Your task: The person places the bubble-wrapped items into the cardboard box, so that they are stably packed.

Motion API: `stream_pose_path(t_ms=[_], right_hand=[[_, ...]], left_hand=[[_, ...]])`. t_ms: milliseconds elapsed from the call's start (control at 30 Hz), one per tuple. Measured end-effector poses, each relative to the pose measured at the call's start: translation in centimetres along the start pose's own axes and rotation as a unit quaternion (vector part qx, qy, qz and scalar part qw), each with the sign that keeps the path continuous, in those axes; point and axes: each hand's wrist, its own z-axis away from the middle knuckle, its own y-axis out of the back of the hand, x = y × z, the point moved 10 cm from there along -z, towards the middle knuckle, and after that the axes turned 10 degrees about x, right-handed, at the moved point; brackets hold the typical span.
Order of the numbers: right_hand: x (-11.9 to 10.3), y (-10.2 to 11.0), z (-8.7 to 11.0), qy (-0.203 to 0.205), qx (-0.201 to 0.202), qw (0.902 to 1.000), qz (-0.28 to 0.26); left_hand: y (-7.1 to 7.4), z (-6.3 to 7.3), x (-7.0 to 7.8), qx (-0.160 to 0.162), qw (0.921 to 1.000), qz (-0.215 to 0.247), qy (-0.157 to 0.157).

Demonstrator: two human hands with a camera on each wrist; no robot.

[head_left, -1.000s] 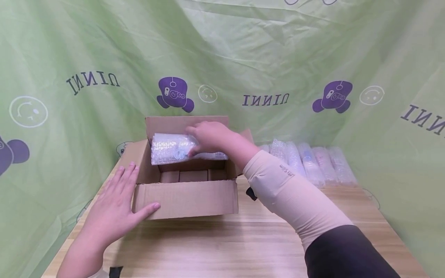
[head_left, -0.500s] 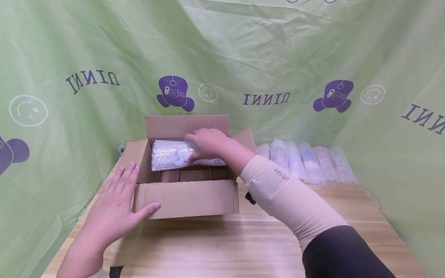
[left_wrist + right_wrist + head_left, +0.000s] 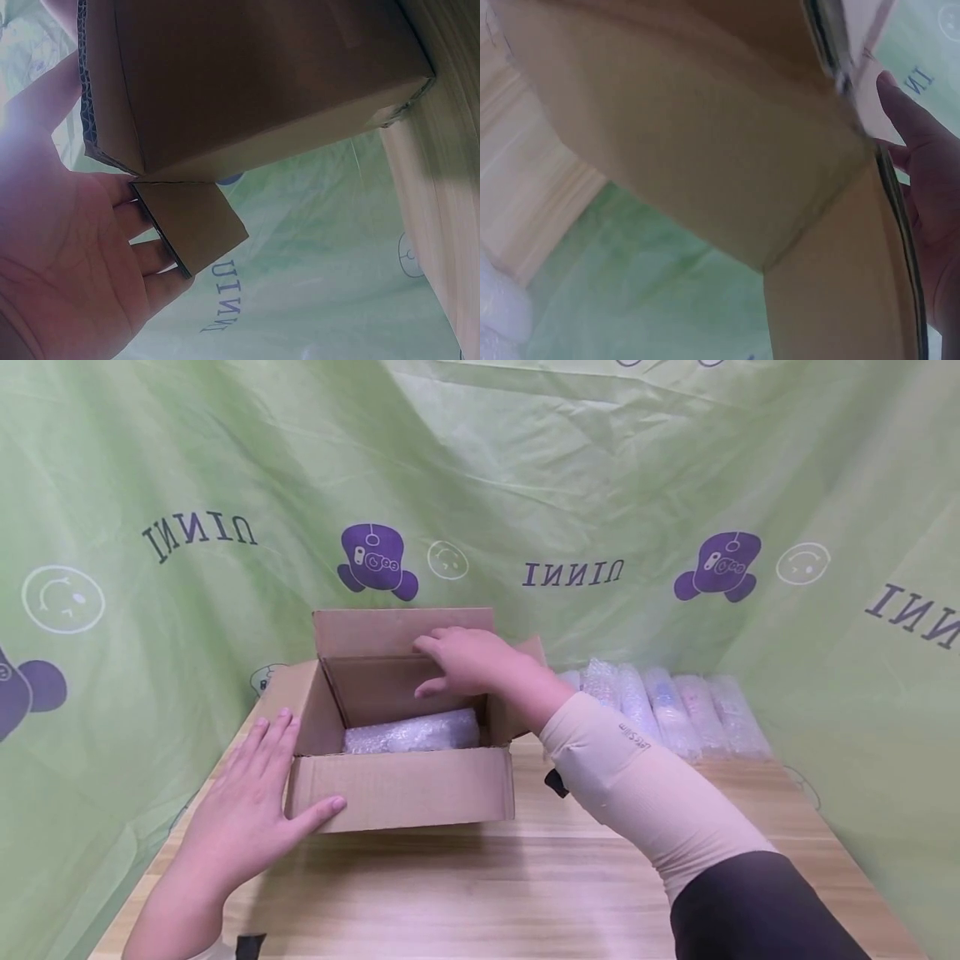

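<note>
An opened cardboard box point(image 3: 401, 789) stands on the table with its flaps folded outward. Inside it lies a bubble-wrapped package point(image 3: 412, 732), its lower part hidden by the near flap. My left hand point(image 3: 243, 818) rests with straight, spread fingers against the left and near flaps; in the left wrist view its fingers point(image 3: 154, 259) lie behind a flap's edge. Above the box opening, my right hand point(image 3: 472, 660) holds nothing, thumb and fingers apart. In the right wrist view that hand point(image 3: 930, 195) is partly hidden by the box's flap.
Several bubble-wrapped packages point(image 3: 675, 714) lie in a row at the back right of the wooden table point(image 3: 465, 893). A green printed curtain point(image 3: 480, 468) hangs behind and at both sides.
The bubble-wrapped package went down into the box and my right hand let go of it. That hand has since risen slightly, fingers parted. My left hand has stayed put.
</note>
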Motion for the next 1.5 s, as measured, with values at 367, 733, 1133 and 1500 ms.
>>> stream_pose_path(t_ms=[367, 733, 1133, 1500], right_hand=[[4.0, 4.7, 3.3, -0.036, 0.040, 0.9972, -0.052], [9.9, 7.1, 8.2, -0.111, 0.075, 0.9871, -0.088], [16.0, 6.0, 13.8, -0.192, 0.099, 0.9675, -0.132], [18.7, 1.7, 16.8, -0.239, 0.094, 0.9543, -0.152]], left_hand=[[0.0, 0.0, 0.0, 0.001, 1.0000, 0.004, -0.002], [0.1, 0.0, 0.2, 0.001, 1.0000, 0.000, -0.005], [0.2, 0.0, 0.2, -0.004, 1.0000, 0.001, -0.003], [0.1, 0.0, 0.3, -0.003, 1.0000, -0.005, -0.007]])
